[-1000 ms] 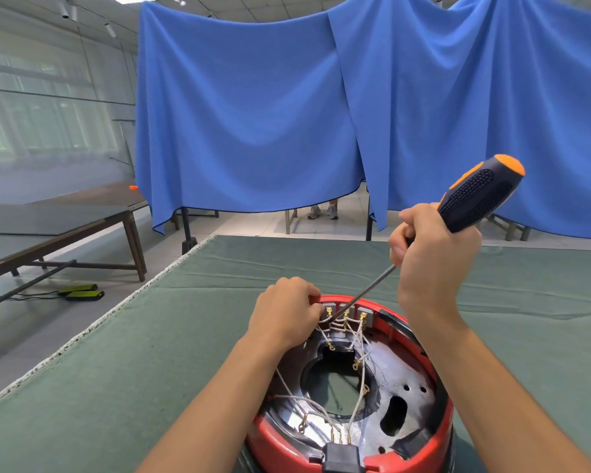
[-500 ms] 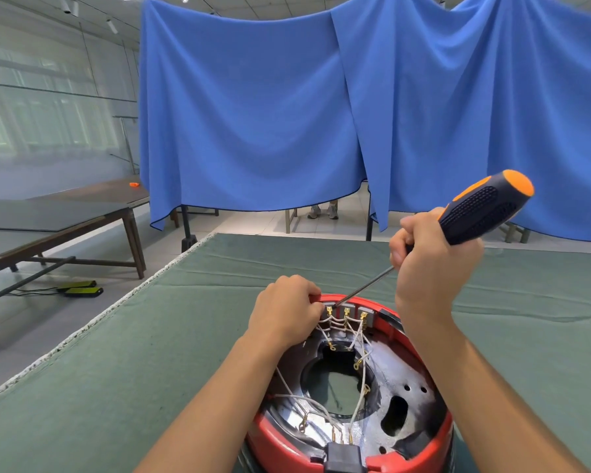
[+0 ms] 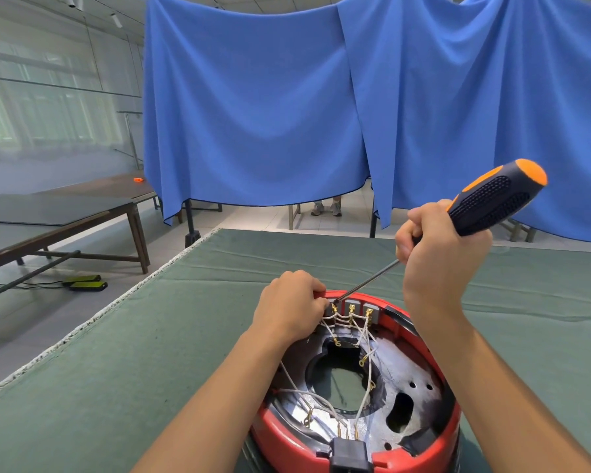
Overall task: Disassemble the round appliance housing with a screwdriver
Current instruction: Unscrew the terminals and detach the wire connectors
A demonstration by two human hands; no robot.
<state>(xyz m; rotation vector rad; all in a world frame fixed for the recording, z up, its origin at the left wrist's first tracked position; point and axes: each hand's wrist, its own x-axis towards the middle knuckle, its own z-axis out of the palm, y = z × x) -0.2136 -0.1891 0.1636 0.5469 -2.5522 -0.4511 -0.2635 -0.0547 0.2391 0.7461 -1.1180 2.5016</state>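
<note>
Red round housing (image 3: pixel 434 452) at lower centre of frame, on green table (image 3: pixel 151 336). Left hand (image 3: pixel 289 307) grips its far rim. Right hand (image 3: pixel 437 259) fist-wraps screwdriver (image 3: pixel 492 199), tip at leftmost terminal (image 3: pixel 334 307). Step, judged: loosening terminal screw. Next: seat tip squarely, turn.

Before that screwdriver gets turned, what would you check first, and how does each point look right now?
1. Right hand grips the screwdriver firmly: ok.
2. Left hand steadies the red housing at its far rim: ok.
3. Tip sits at the terminals on the far rim: ok.
4. Tip seated in a screw head: cannot tell.
5. White wires clear of the tip: not ok, they run just below it.
6. Housing rests flat on the green table: ok.
</note>
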